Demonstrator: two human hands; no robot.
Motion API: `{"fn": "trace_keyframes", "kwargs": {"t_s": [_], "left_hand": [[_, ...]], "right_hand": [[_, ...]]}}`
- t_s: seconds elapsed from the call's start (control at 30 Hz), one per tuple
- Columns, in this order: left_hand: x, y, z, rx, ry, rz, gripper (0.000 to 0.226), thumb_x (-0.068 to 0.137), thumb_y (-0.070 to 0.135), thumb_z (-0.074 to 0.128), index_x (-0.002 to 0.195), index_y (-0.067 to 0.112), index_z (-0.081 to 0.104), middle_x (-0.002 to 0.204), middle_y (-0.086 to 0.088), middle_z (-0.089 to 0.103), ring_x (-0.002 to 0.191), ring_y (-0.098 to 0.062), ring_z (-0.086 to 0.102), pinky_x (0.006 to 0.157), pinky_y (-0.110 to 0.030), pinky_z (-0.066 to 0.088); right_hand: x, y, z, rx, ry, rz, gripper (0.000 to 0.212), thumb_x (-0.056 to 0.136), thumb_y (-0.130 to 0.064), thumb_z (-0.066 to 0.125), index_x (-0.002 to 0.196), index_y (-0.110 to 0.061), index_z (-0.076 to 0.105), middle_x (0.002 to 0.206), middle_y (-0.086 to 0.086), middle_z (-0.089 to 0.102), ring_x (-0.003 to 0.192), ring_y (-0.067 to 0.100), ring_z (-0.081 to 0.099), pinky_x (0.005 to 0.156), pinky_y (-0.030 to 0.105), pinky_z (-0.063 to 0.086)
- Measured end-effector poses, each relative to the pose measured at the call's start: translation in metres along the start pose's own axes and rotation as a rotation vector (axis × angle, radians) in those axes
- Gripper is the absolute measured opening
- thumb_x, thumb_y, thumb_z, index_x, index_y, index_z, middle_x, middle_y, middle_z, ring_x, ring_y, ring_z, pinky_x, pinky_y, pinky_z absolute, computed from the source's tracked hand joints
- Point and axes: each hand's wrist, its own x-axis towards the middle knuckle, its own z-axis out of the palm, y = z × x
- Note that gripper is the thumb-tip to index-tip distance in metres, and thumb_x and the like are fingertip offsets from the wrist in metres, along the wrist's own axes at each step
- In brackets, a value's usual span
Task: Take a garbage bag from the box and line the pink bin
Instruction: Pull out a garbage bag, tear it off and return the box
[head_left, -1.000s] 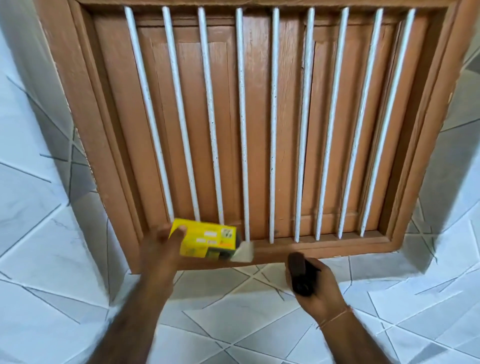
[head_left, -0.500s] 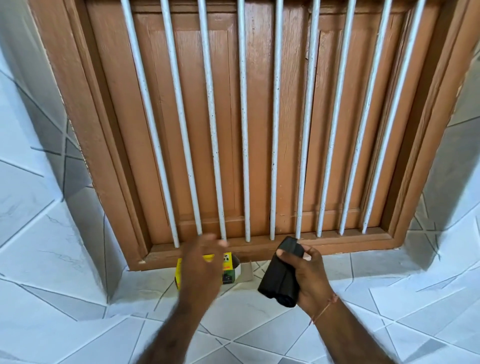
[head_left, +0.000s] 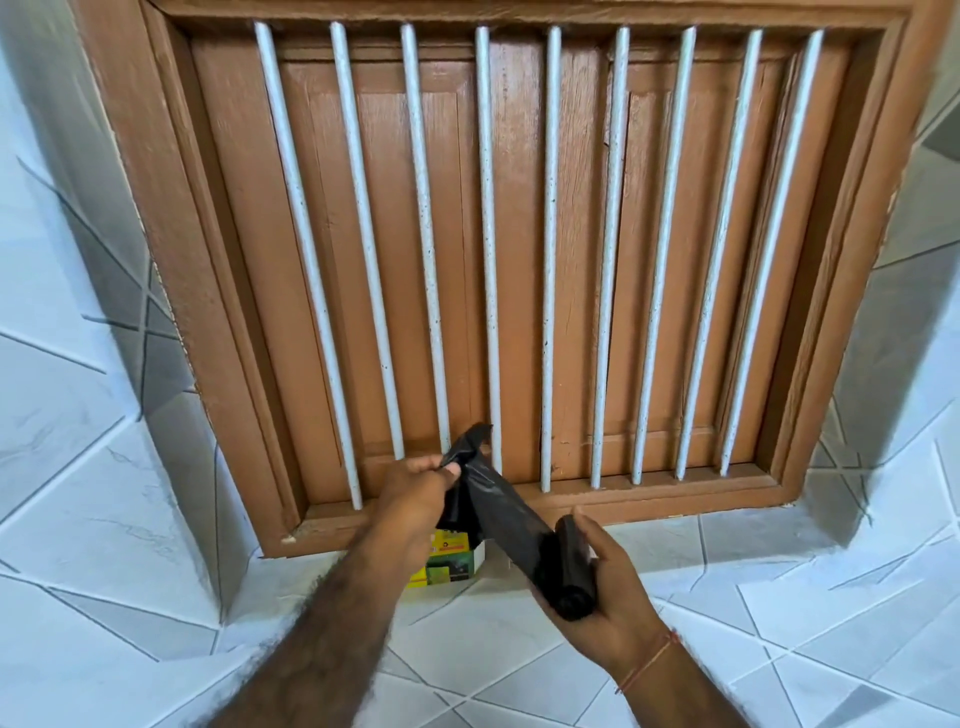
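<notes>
Right hand (head_left: 602, 592) clamps the bag roll (head_left: 569, 577); left hand (head_left: 415, 493) pinches its free end (head_left: 470, 447). Jerking could tear mid-bag.

— Filling most of the view: a brown wooden window frame (head_left: 171, 291) with closed wooden shutters (head_left: 452, 249) behind.
— Running upright in front of the shutters: nine white bars (head_left: 485, 249), speckled with dark spots.
— Surrounding the frame: white tiled wall (head_left: 67, 467), grey diagonal lines crossing it.
— Lying below: tiled ledge (head_left: 779, 597), same pattern.
</notes>
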Motion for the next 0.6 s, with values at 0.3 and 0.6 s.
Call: {"fn": "trace_keyframes", "kwargs": {"t_s": [0.3,0.6], "left_hand": [[-0.001,0.002,-0.108,0.178,0.349,0.089,0.020,0.091,0.004,0.055,0.087,0.014,0.071,0.101,-0.015,0.069,0.095,-0.034,0.060,0.096,-0.049,0.048],[-0.043,0.032,-0.023,0.461,-0.297,0.433,0.070,0.078,0.059,0.064,0.137,0.025,0.051,0.126,0.012,0.063,0.109,-0.005,0.060,0.103,-0.034,0.046]], "right_hand": [[-0.014,-0.025,-0.002,-0.230,0.034,-0.072,0.041,0.081,-0.006,0.067,0.122,0.000,0.062,0.121,0.022,0.068,0.106,0.038,0.068,0.081,0.048,0.060],[-0.028,-0.029,0.037,-0.700,-0.153,-0.105,0.055,0.065,-0.006,0.079,0.118,0.000,0.064,0.114,0.025,0.065,0.107,0.040,0.060,0.106,0.057,0.039]]}}
